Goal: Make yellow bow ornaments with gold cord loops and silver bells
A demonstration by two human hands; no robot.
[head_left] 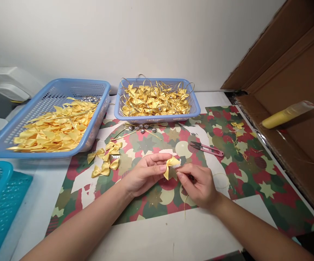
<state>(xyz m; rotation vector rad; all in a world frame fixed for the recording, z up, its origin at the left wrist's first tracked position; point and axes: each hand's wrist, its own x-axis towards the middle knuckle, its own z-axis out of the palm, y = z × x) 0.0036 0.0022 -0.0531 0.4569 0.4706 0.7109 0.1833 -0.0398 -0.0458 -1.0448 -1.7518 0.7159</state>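
Your bare forearms (83, 221) lie nearest, left hand (147, 172) pinching a glossy yellow ribbon bow (170, 167) at centre, right hand (200, 183) closed just right, contents unclear; slack pinching could let the bow twist.

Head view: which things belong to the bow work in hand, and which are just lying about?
Likely in the job:
yellow bow in the left hand
thread below the right hand
loose bows
snips
silver bells
left blue basket
rear blue basket

Apparently just about:
teal basket
cardboard
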